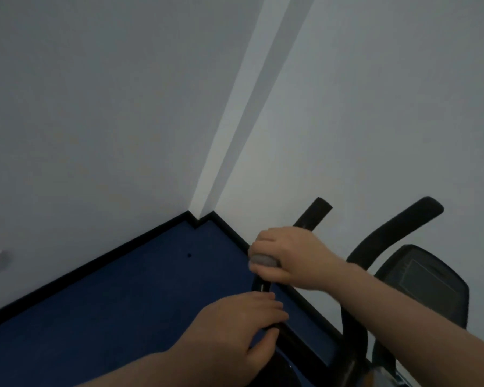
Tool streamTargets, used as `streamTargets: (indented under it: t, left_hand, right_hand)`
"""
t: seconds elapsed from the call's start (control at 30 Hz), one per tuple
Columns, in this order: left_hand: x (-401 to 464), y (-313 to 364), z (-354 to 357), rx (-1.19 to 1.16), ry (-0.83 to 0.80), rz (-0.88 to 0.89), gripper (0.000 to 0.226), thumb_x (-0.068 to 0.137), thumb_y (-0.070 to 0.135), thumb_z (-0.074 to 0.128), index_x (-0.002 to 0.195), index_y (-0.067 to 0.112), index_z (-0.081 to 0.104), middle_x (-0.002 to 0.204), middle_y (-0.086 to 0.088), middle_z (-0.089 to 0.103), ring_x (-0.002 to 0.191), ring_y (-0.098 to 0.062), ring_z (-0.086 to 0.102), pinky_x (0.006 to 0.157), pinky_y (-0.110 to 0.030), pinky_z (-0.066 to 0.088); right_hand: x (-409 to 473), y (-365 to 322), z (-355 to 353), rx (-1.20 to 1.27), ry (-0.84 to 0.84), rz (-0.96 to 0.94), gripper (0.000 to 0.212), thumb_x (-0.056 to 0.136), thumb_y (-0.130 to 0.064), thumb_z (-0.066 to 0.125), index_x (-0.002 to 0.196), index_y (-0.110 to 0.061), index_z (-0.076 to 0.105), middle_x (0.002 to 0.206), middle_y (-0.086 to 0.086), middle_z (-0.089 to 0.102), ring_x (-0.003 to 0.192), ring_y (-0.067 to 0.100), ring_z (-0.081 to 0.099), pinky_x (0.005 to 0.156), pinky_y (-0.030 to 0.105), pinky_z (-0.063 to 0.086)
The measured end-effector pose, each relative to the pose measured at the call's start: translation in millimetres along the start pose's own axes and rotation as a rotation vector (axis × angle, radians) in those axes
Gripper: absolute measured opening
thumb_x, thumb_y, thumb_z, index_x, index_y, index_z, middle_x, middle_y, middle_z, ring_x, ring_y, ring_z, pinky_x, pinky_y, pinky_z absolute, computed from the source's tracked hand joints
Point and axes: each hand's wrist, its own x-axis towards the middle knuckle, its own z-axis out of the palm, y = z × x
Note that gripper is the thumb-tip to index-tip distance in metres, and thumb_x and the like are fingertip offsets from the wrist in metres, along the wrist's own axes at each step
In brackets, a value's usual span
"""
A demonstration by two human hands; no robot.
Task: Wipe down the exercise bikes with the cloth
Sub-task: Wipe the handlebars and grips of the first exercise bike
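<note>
The cloth (pixel 263 260) was seen only as a small grey wad poking out of the right hand (pixel 288 255); it was judged soft, light and easily bunched, best held balled in the palm so it could be dragged along a tube. The bike (pixel 419 277) was judged heavy and rigid, its black left handlebar (pixel 313 213) probably foam- or rubber-covered, so grippy rather than slippery; material could not be confirmed.

The right-hand fingers (pixel 263 241) were curled round the left handlebar with the cloth pinched between them and the bar, just below the bar's free end. The cloth was thus pressed against the bar, mostly hidden under the hand.

The left hand (pixel 235 328) was placed lower on the same bar; its fingers (pixel 274 305) were wrapped over the tube, held close together, thumb below. It seemed to be used for steadying.

The right handlebar (pixel 397 230) and console (pixel 422 277) were left untouched, well apart from both hands. The blue floor (pixel 123 303) and wall (pixel 95 107) corner lay behind.
</note>
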Motion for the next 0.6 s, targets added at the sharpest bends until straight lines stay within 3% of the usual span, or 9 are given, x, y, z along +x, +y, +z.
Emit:
streamTargets:
  t: [0.17,0.3,0.4,0.47,0.53,0.6]
  left_hand:
    - [-3,2,1,-0.022,0.039,-0.016,0.037,0.090,0.037,0.048,0.124,0.039,0.063,0.130,0.033,0.052,0.128,0.025,0.024,0.109,-0.009,0.026]
    - [-3,4,1,-0.030,0.046,-0.030,0.036,0.090,0.038,0.047,0.122,0.039,0.064,0.129,0.031,0.054,0.127,0.026,0.025,0.108,-0.011,0.028]
    - [-4,3,1,-0.021,0.037,-0.032,0.037,0.090,0.040,0.045,0.122,0.038,0.064,0.130,0.030,0.054,0.128,0.024,0.025,0.109,-0.016,0.033]
    - [-6,3,2,-0.023,0.044,-0.031,0.036,0.091,0.041,0.044,0.121,0.037,0.064,0.130,0.030,0.054,0.128,0.024,0.026,0.109,-0.018,0.034]
    - [-7,2,3,-0.022,0.054,-0.029,0.037,0.091,0.044,0.042,0.120,0.037,0.065,0.130,0.030,0.054,0.128,0.024,0.026,0.108,-0.017,0.034]
    - [-7,2,3,-0.007,0.057,-0.018,0.039,0.090,0.046,0.041,0.120,0.037,0.064,0.131,0.029,0.054,0.127,0.024,0.027,0.108,-0.017,0.034]
  right_hand:
    - [-10,28,-23,-0.091,0.179,0.091,0.037,0.095,-0.046,0.048,0.098,-0.016,0.070,0.093,0.001,0.066,0.082,0.020,0.062,0.069,0.036,0.049]
    - [-1,3,-3,-0.011,0.030,-0.044,0.043,0.094,-0.055,0.046,0.096,-0.019,0.069,0.094,-0.003,0.066,0.082,0.016,0.062,0.069,0.032,0.048]
    - [6,30,-22,-0.115,0.119,0.175,0.036,0.095,-0.049,0.050,0.091,-0.018,0.068,0.086,-0.003,0.066,0.079,0.020,0.063,0.070,0.037,0.047]
    - [2,20,-16,0.005,0.132,0.172,0.038,0.095,-0.051,0.044,0.091,-0.022,0.068,0.085,-0.008,0.065,0.078,0.015,0.062,0.071,0.038,0.047]
    - [3,-8,0,0.145,0.025,0.024,0.039,0.094,-0.055,0.039,0.092,-0.027,0.066,0.088,-0.011,0.065,0.080,0.010,0.061,0.073,0.036,0.048]
    - [10,-10,-4,0.131,-0.108,0.005,0.039,0.094,-0.058,0.037,0.093,-0.030,0.065,0.089,-0.013,0.063,0.082,0.009,0.061,0.074,0.034,0.049]
